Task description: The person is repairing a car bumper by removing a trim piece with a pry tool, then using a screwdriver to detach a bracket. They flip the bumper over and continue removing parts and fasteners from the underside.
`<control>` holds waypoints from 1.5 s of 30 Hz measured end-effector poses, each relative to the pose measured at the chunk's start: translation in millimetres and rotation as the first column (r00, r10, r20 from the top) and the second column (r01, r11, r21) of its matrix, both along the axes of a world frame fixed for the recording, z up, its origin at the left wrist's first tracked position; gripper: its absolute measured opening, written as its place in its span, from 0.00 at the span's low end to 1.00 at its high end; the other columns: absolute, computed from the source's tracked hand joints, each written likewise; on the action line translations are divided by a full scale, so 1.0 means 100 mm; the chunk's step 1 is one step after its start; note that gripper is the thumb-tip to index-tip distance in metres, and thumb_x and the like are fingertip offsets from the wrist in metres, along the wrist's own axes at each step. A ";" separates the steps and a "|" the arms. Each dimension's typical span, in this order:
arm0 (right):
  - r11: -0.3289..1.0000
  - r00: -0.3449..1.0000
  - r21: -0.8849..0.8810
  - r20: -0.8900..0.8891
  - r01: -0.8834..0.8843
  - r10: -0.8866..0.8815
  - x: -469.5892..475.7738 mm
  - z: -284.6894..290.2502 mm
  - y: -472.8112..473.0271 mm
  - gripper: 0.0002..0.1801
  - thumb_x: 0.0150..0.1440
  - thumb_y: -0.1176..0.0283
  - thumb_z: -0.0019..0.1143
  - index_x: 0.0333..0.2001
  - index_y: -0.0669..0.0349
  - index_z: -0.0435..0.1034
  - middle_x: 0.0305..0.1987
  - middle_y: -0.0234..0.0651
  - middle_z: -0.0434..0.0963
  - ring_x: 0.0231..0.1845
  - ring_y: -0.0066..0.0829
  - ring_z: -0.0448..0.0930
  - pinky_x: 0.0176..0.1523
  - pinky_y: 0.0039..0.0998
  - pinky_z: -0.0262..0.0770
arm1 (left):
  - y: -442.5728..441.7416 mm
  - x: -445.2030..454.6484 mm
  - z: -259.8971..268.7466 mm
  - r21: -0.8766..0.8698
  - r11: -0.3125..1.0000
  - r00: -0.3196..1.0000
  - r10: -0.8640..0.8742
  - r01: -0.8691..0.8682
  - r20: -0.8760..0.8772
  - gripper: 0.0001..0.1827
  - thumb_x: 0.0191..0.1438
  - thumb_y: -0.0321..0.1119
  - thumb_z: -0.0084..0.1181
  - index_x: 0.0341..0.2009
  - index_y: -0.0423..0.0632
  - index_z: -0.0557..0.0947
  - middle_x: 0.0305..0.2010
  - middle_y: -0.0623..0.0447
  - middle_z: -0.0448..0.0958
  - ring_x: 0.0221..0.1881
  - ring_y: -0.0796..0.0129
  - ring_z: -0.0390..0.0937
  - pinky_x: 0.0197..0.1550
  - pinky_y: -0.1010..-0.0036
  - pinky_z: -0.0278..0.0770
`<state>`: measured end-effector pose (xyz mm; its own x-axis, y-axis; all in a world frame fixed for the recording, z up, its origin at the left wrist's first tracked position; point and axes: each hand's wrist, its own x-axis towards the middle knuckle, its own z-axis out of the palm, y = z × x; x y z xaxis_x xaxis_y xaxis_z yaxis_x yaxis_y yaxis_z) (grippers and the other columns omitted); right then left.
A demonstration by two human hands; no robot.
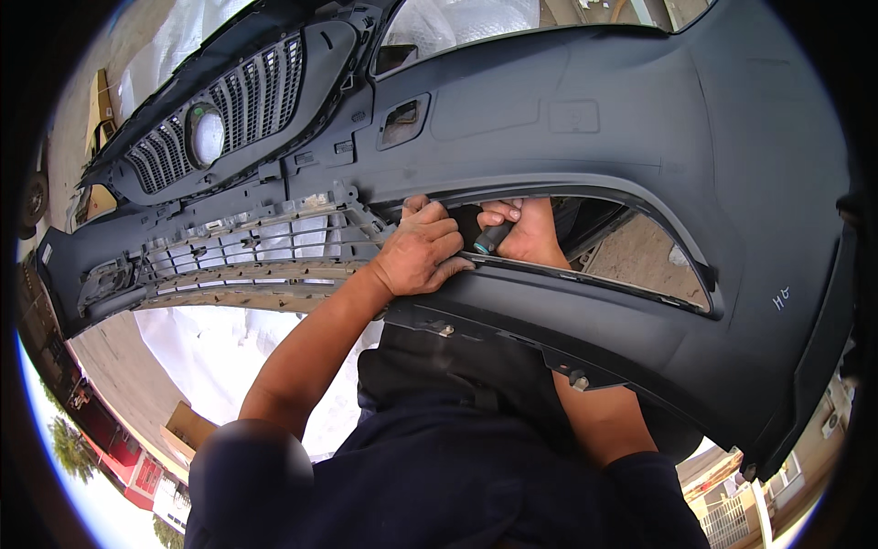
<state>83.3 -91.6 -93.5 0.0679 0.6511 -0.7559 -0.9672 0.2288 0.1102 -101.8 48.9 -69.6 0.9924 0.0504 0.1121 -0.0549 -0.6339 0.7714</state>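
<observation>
A large dark grey plastic car bumper cover (603, 110) lies before me, its inner side facing up. My left hand (429, 243) grips its edge at the left end of a long opening, fingers over the far side and thumb on the near rim. Through that opening I see my right hand (525, 230), which reaches in from beneath the bumper. It is closed around a black cylindrical tool handle (490, 238) with a teal ring at its end. The tool's working end is hidden.
A lower mesh grille (267, 240) sits left of my left hand, and an upper slatted grille (219, 110) with a round hole lies beyond. Metal clips (447, 330) line the near edge. White wrapping sheet (260, 370) and a cardboard box (186, 427) lie on the ground.
</observation>
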 end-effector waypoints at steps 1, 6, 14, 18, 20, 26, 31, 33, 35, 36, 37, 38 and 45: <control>0.999 1.000 0.033 -0.014 -0.015 0.015 0.01 0.01 -0.01 0.21 0.75 0.53 0.57 0.28 0.47 0.69 0.18 0.16 0.60 0.19 0.14 0.61 0.32 0.25 0.63 | 0.00 -0.01 -0.01 0.006 1.000 1.000 0.008 -0.008 0.002 0.17 0.55 0.43 0.78 0.30 0.49 0.81 0.35 0.52 0.74 0.44 0.52 0.70 0.59 0.50 0.64; 0.964 0.937 -0.226 0.344 0.143 -0.058 0.50 0.22 0.00 0.22 0.77 0.55 0.53 0.28 0.48 0.69 0.18 0.18 0.65 0.16 0.15 0.61 0.27 0.27 0.64 | 0.02 -0.04 -0.07 -0.006 0.999 0.999 0.039 -0.039 0.031 0.18 0.54 0.45 0.78 0.29 0.49 0.80 0.34 0.51 0.73 0.43 0.51 0.69 0.58 0.51 0.64; 1.000 0.999 -0.025 0.032 -0.008 0.008 0.02 0.10 0.00 0.23 0.79 0.54 0.46 0.28 0.45 0.66 0.18 0.15 0.58 0.17 0.13 0.58 0.31 0.26 0.62 | 0.02 -0.01 -0.05 -0.013 1.000 1.000 -0.011 0.011 0.002 0.17 0.55 0.43 0.77 0.29 0.51 0.81 0.33 0.53 0.73 0.43 0.53 0.70 0.59 0.50 0.64; 0.993 1.000 -0.122 0.015 0.002 0.000 0.01 -0.10 0.00 0.22 0.79 0.55 0.46 0.28 0.47 0.65 0.18 0.17 0.58 0.17 0.16 0.57 0.30 0.26 0.61 | 0.04 -0.03 -0.08 0.042 0.999 1.000 0.009 -0.010 0.008 0.17 0.56 0.44 0.77 0.29 0.50 0.81 0.34 0.52 0.74 0.44 0.53 0.71 0.59 0.51 0.65; 0.966 0.994 -0.252 0.107 0.060 -0.034 0.02 0.02 -0.02 0.21 0.78 0.56 0.49 0.30 0.48 0.65 0.18 0.18 0.58 0.17 0.17 0.57 0.31 0.27 0.61 | 0.02 -0.07 -0.07 0.046 0.999 1.000 -0.001 0.000 0.016 0.18 0.56 0.45 0.77 0.30 0.49 0.81 0.33 0.51 0.74 0.43 0.52 0.71 0.58 0.51 0.64; 0.984 0.984 -0.133 0.148 0.119 -0.099 0.52 0.08 -0.52 0.20 0.77 0.57 0.53 0.31 0.49 0.66 0.17 0.17 0.59 0.18 0.16 0.59 0.31 0.27 0.63 | 0.04 0.04 0.16 0.115 0.993 0.997 -0.032 0.041 -0.076 0.16 0.59 0.44 0.75 0.36 0.47 0.83 0.37 0.49 0.77 0.46 0.51 0.74 0.62 0.51 0.66; 0.987 0.975 -0.005 0.152 0.164 -0.161 0.66 0.48 -0.60 0.17 0.76 0.61 0.53 0.31 0.50 0.68 0.17 0.17 0.62 0.17 0.15 0.60 0.31 0.27 0.65 | -0.10 0.31 0.60 0.047 0.999 0.996 0.031 -0.027 -0.084 0.21 0.61 0.45 0.73 0.51 0.44 0.84 0.43 0.45 0.82 0.49 0.46 0.81 0.62 0.52 0.73; 0.976 0.975 0.164 0.145 0.142 -0.166 0.75 0.53 -0.66 0.17 0.77 0.60 0.53 0.33 0.52 0.69 0.18 0.19 0.63 0.19 0.15 0.63 0.34 0.27 0.66 | -0.22 0.55 0.75 -0.040 0.997 0.991 -0.075 0.071 -0.112 0.23 0.64 0.45 0.72 0.56 0.44 0.84 0.49 0.43 0.83 0.52 0.42 0.81 0.58 0.53 0.79; 0.953 0.975 0.273 0.139 0.129 -0.172 0.79 0.60 -0.68 0.17 0.78 0.60 0.52 0.34 0.55 0.69 0.19 0.20 0.64 0.20 0.16 0.63 0.36 0.26 0.67 | -0.38 0.73 0.70 -0.129 0.980 0.978 -0.165 0.149 -0.124 0.18 0.66 0.44 0.70 0.48 0.42 0.84 0.45 0.42 0.82 0.50 0.42 0.81 0.54 0.52 0.80; 0.953 0.978 0.278 0.138 0.116 -0.159 0.80 0.61 -0.69 0.17 0.78 0.60 0.52 0.35 0.55 0.70 0.19 0.21 0.64 0.21 0.16 0.63 0.37 0.26 0.68 | -0.44 0.77 0.64 -0.179 0.976 0.983 -0.146 0.125 -0.108 0.16 0.66 0.43 0.70 0.46 0.42 0.84 0.43 0.42 0.81 0.48 0.42 0.81 0.53 0.52 0.80; 0.954 0.980 0.283 0.136 0.102 -0.146 0.81 0.62 -0.69 0.17 0.78 0.60 0.52 0.35 0.55 0.70 0.19 0.21 0.65 0.21 0.16 0.64 0.37 0.27 0.68 | -0.49 0.80 0.58 -0.229 0.968 0.988 -0.125 0.101 -0.093 0.15 0.66 0.42 0.70 0.43 0.42 0.84 0.41 0.42 0.81 0.47 0.42 0.81 0.51 0.52 0.80; 0.953 0.982 0.288 0.135 0.089 -0.132 0.83 0.62 -0.68 0.17 0.78 0.60 0.52 0.35 0.55 0.70 0.20 0.22 0.65 0.21 0.17 0.64 0.38 0.27 0.69 | -0.54 0.82 0.53 -0.278 0.957 0.992 -0.104 0.078 -0.078 0.15 0.66 0.41 0.70 0.40 0.41 0.84 0.39 0.42 0.80 0.45 0.42 0.81 0.50 0.52 0.80; 0.947 0.938 0.056 0.126 0.318 -0.322 1.15 0.69 -1.01 0.16 0.72 0.64 0.57 0.30 0.56 0.69 0.19 0.24 0.64 0.20 0.20 0.62 0.36 0.29 0.68 | -0.60 0.80 0.40 -0.365 0.931 0.999 0.030 -0.016 0.035 0.14 0.62 0.38 0.75 0.32 0.42 0.85 0.32 0.45 0.78 0.37 0.45 0.78 0.41 0.54 0.77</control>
